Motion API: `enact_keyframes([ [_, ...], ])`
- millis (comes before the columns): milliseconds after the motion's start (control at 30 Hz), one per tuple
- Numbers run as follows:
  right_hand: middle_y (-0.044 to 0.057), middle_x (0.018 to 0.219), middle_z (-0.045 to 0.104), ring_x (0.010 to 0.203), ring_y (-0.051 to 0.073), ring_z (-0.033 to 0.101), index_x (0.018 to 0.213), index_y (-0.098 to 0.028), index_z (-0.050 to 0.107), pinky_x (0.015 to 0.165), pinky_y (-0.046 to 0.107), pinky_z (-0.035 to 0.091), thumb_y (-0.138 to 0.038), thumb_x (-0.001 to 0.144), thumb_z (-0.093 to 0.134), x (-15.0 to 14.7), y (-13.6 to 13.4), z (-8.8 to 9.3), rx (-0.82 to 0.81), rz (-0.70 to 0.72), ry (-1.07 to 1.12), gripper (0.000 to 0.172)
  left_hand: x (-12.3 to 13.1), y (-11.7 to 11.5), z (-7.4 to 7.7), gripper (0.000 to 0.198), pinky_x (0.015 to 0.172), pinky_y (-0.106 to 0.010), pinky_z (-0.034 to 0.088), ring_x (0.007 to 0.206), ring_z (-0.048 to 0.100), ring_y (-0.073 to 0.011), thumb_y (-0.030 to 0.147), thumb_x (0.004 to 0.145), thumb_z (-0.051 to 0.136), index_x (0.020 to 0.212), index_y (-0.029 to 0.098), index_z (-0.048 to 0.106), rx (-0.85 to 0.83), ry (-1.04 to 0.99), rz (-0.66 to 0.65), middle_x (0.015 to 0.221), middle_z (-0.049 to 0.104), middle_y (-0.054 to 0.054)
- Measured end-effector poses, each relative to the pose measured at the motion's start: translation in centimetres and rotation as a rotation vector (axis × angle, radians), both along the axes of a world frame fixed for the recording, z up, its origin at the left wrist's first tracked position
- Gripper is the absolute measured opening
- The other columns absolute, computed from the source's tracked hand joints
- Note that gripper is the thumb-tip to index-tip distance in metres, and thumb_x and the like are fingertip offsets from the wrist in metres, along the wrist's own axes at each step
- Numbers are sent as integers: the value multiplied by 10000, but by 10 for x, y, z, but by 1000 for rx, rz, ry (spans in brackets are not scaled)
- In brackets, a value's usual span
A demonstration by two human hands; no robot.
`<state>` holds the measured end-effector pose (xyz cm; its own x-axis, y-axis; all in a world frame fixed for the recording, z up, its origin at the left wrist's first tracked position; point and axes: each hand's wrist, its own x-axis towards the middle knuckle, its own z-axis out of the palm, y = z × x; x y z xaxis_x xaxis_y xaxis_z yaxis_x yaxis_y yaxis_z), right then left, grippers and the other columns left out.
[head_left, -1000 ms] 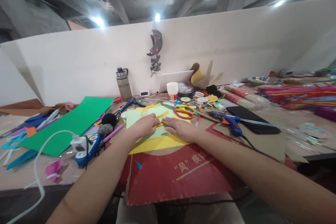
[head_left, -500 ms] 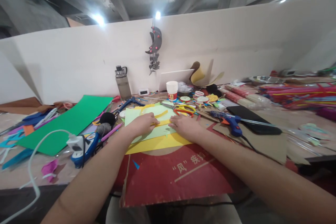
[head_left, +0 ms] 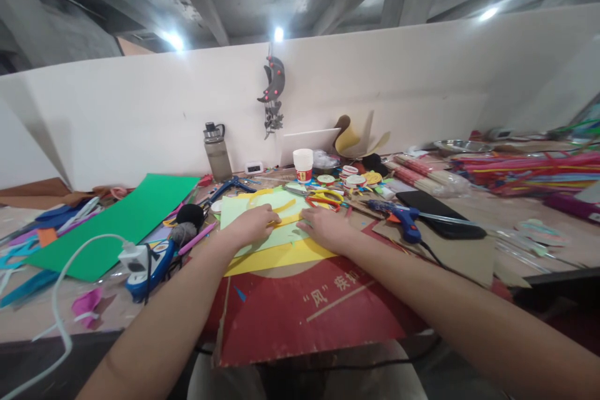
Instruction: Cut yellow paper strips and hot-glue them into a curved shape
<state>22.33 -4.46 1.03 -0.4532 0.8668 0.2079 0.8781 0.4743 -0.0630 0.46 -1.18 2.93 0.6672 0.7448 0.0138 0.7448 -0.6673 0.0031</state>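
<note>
A narrow yellow paper strip (head_left: 289,219) lies across a pale green sheet (head_left: 233,207), stretched between my two hands. My left hand (head_left: 255,225) has its fingers curled and closed on the strip's left end. At the right end, the fingers of my right hand (head_left: 324,228) press together on the strip; their tips are partly hidden. Just behind, a second, curved yellow strip (head_left: 284,206) rests on the green sheet. Under that sheet a larger yellow sheet (head_left: 276,258) sticks out toward me, on a red printed cardboard (head_left: 300,325).
Red-handled and yellow-handled scissors or pliers (head_left: 328,197) lie behind my right hand. A blue glue gun (head_left: 407,225) and black phone-like slab (head_left: 440,214) are at right. On the left are a green sheet (head_left: 117,225) and blue power strip (head_left: 152,269). Paper cups (head_left: 303,165) stand behind.
The camera view has shifted slightly. Both hands stay on the yellow strip in nearly the same pose.
</note>
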Motion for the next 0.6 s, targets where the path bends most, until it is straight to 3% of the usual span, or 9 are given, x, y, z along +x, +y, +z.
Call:
enact_keyframes([
  [133, 142, 1061, 667, 990, 248, 602, 982, -160, 643, 850, 338, 437, -424, 938, 355, -1, 2, -4, -6, 12, 5, 393, 0, 0, 1, 352, 824, -291, 429, 916, 589, -200, 183, 817, 465, 1107, 228, 659, -2, 5, -4, 1010, 587, -80],
  [300, 139, 1178, 622, 1148, 241, 520, 1082, -147, 610, 991, 353, 347, -396, 936, 397, 0, 5, -9, 47, 62, 54, 359, 2, -1, 2, 354, 831, -290, 428, 940, 584, -204, 209, 829, 457, 1123, 221, 653, 8, 18, 15, 1026, 587, -84],
  [433, 125, 1106, 657, 1058, 231, 577, 1018, -161, 635, 921, 344, 403, -393, 929, 424, 1, 9, -12, 43, 110, 86, 326, 3, -3, 4, 359, 835, -295, 428, 938, 587, -207, 213, 837, 433, 1117, 214, 657, -3, 15, 19, 1014, 592, -86],
  [600, 140, 1234, 600, 1182, 230, 510, 1126, -149, 608, 1013, 364, 330, -352, 934, 425, 2, 11, -13, 69, 125, 114, 334, 4, -3, 5, 367, 858, -299, 421, 949, 585, -208, 209, 824, 446, 1127, 214, 651, -13, -7, 25, 1016, 586, -87],
])
